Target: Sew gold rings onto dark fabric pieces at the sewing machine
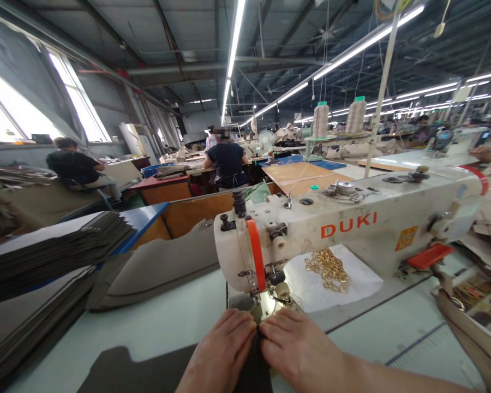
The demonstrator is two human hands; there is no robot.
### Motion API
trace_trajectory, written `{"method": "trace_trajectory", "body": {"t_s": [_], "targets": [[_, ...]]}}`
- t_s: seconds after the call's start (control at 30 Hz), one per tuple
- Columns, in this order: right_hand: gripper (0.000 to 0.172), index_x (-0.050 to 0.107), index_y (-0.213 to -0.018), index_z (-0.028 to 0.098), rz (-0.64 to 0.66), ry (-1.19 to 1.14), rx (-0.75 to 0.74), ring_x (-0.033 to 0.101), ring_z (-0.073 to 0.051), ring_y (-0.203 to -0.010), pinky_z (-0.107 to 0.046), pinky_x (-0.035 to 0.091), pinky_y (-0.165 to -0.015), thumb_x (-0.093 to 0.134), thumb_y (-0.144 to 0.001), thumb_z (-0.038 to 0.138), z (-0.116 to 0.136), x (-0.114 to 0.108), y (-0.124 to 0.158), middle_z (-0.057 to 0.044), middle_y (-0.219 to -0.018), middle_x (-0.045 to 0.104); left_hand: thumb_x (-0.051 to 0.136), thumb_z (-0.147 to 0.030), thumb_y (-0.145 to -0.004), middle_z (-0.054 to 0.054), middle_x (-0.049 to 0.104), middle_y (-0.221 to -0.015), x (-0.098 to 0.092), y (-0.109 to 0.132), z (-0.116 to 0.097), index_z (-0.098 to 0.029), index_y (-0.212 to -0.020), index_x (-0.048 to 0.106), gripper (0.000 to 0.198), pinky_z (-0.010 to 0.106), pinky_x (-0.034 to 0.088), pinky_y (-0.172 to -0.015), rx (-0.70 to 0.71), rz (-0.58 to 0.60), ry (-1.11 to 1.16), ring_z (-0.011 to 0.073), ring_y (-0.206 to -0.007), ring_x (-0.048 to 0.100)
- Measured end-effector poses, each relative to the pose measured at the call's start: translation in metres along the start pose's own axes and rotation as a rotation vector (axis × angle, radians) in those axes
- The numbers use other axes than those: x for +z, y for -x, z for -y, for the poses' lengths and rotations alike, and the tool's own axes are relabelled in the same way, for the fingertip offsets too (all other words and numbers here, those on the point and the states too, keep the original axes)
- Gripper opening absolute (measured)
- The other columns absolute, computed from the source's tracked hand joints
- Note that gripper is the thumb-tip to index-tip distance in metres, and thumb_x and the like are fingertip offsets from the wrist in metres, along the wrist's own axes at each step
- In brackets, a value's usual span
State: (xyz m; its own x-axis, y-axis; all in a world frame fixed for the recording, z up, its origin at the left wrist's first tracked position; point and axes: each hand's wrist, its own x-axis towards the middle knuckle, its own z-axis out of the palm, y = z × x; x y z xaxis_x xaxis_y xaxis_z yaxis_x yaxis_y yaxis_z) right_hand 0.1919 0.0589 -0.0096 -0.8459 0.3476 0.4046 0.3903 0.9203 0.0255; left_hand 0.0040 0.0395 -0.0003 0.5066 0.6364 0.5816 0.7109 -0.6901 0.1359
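Note:
Both hands meet just in front of the needle area of a white sewing machine (288,234) lettered DUKI. My left hand (225,346) presses its closed fingers on a dark grey-brown fabric piece (147,371), which spreads out to the left on the table. From the other side, my right hand (297,344) grips the same piece, its fingertips nearly touching the left ones. The fabric edge at the fingertips is mostly hidden by the fingers. Light falls on the metal plate (269,305) under the machine head. Gold-coloured metal rings (329,267) lie heaped on a white sheet (364,281) beside it.
Stacks of dark cut pieces (65,240) fill the left side, with a folded panel (159,267) nearer the machine. At right are a hanging strap (454,311), a ruler (421,346) and a compartment tray (483,295). Seated co-workers (228,161) are farther back. Thread cones (321,120) stand behind.

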Motion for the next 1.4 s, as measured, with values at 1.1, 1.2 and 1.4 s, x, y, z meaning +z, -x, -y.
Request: {"method": "trace_trajectory", "body": {"t_s": [1.1, 1.2, 1.4], "targets": [[0.013, 0.060, -0.085, 0.015, -0.043, -0.062, -0.052, 0.056, -0.016, -0.088, -0.030, 0.043, -0.087, 0.052, -0.092, 0.023, 0.000, 0.007, 0.009, -0.002, -0.091, 0.066, 0.046, -0.008, -0.070, -0.004, 0.057, -0.061, -0.004, -0.025, -0.005, -0.022, -0.060, 0.049, 0.017, 0.021, 0.045, -0.056, -0.357, 0.218, 0.086, 0.0138, -0.059, 0.059], [0.013, 0.059, -0.083, 0.016, -0.051, -0.051, -0.059, 0.056, -0.016, -0.088, -0.030, 0.044, -0.085, 0.054, -0.091, 0.025, 0.000, 0.009, 0.010, -0.001, -0.090, 0.066, 0.046, -0.010, -0.070, -0.004, 0.056, -0.062, -0.006, -0.028, -0.005, -0.022, -0.059, 0.046, 0.016, 0.022, 0.042, -0.058, -0.439, 0.294, 0.090, 0.0140, -0.060, 0.057], [0.013, 0.059, -0.081, 0.016, -0.058, -0.063, -0.059, 0.056, -0.016, -0.087, -0.031, 0.043, -0.084, 0.054, -0.091, 0.023, 0.000, 0.010, 0.010, -0.001, -0.088, 0.066, 0.044, -0.013, -0.072, -0.003, 0.055, -0.065, -0.009, -0.031, -0.004, -0.022, -0.062, 0.046, 0.013, 0.024, 0.039, -0.062, -0.532, 0.406, 0.130, 0.0155, -0.065, 0.056]]}}
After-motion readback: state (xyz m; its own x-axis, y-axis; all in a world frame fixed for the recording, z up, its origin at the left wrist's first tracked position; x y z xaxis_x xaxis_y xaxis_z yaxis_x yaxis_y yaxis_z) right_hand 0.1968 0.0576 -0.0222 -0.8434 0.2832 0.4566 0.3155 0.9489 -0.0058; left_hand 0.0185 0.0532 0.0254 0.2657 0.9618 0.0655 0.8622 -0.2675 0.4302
